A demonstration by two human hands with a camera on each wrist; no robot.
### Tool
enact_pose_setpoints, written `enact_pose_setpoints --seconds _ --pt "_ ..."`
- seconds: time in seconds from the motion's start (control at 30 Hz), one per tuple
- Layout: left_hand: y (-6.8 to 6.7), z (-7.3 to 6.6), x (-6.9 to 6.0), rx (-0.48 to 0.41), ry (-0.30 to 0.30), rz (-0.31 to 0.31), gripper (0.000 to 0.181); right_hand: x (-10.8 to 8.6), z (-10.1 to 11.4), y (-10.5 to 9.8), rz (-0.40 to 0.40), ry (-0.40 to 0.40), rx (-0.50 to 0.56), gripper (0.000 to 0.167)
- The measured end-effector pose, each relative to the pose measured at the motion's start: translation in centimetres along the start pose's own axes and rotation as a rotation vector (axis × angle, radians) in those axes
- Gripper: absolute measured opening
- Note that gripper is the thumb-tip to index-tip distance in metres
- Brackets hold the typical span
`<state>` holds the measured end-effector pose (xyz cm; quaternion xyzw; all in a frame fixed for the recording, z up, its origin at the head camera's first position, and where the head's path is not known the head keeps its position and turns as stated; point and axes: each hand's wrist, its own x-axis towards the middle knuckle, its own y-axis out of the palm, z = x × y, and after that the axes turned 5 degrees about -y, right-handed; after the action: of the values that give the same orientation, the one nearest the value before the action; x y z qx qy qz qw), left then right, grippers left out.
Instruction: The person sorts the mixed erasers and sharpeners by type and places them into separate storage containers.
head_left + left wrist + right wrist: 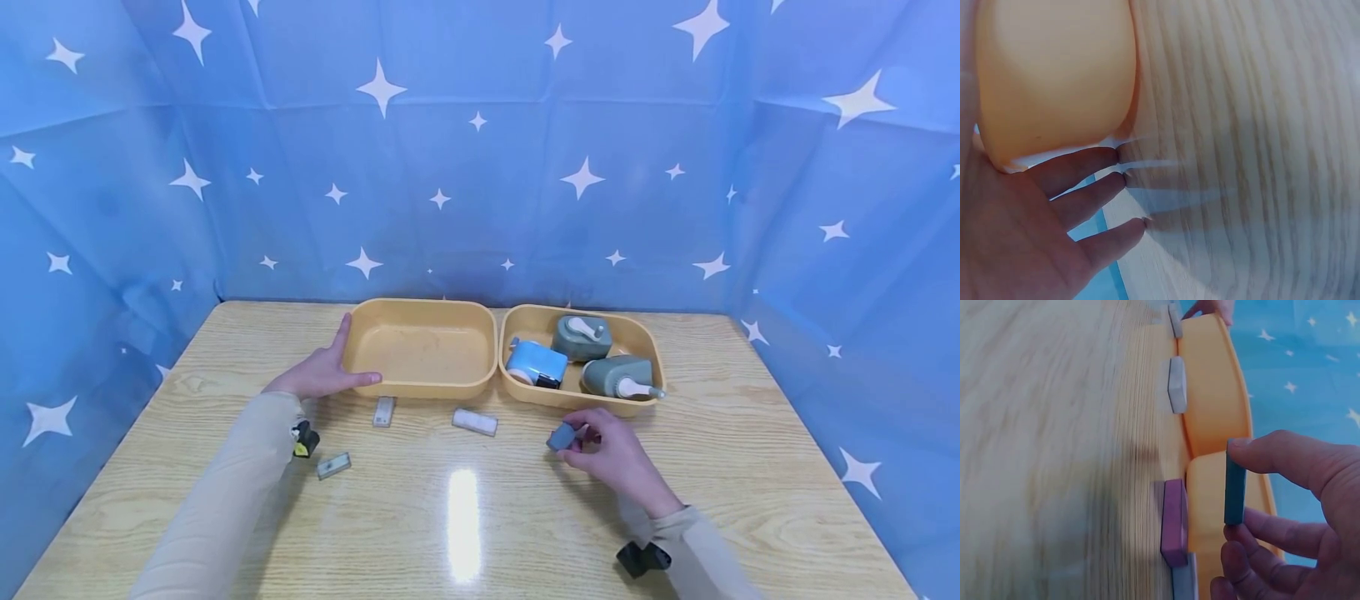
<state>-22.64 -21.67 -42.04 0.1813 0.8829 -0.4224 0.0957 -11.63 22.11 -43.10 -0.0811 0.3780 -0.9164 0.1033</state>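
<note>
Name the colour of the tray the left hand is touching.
The tray is a light yellowish orange; the head view shows it best.

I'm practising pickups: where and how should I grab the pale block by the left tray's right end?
Pinch the pale block midway along its long sides, probably from above and the front: it lies flat, with the left tray close behind.

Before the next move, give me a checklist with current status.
1. Grip: ok. Right hand pinches the dark blue block between thumb and fingers.
2. Left tray empty: ok.
3. Left hand at left tray: ok, thumb at the front rim.
4. Loose blocks all in trays: not ok. Pale blocks and a purple block lie on the table.
5. Exact clearance under the held block: cannot tell.
</note>
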Motion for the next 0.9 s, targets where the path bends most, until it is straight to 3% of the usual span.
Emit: enact_pose_setpoints --seconds 0.37,0.9 --pt "0.1 0.2 0.1 0.001 0.011 -0.007 0.126 0.3 0.9 0.6 0.014 -0.007 0.021 0.035" --pt "0.0 -0.1 -0.1 -0.014 0.018 -0.007 0.125 1.5 3.0 1.0 0.043 -0.156 -0.003 0.035"
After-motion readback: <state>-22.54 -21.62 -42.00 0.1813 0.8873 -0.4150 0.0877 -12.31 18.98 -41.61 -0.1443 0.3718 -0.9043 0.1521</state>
